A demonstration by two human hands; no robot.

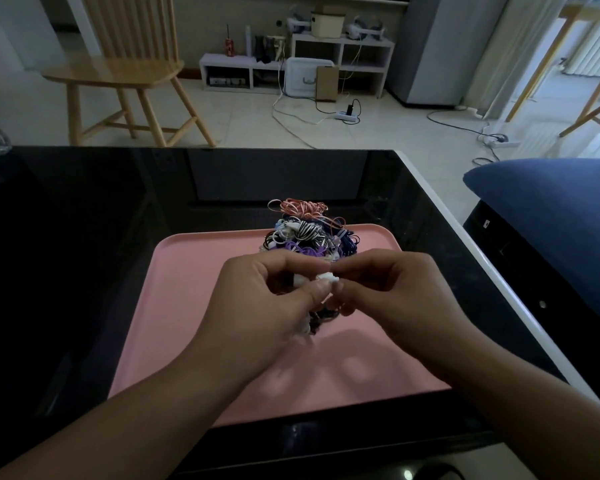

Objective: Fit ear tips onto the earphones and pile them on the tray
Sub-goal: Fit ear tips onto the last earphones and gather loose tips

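A pink tray (194, 306) lies on the black glass table (84, 237). At the tray's far edge sits a pile of coiled earphones (309, 233) in pink, purple, blue and black-and-white. Above the tray's middle, my left hand (264, 299) pinches a white earbud (326, 277) and holds its bundled cable, which hangs below my palm. My right hand (388, 289) pinches the earbud's tip from the right. Whether an ear tip is between those fingers is hidden.
The table's white rim (465, 244) runs along the right, with a blue cushion (551, 209) beyond it. A wooden chair (125, 71) stands past the table's far left. Cables and a power strip (347, 115) lie on the floor behind.
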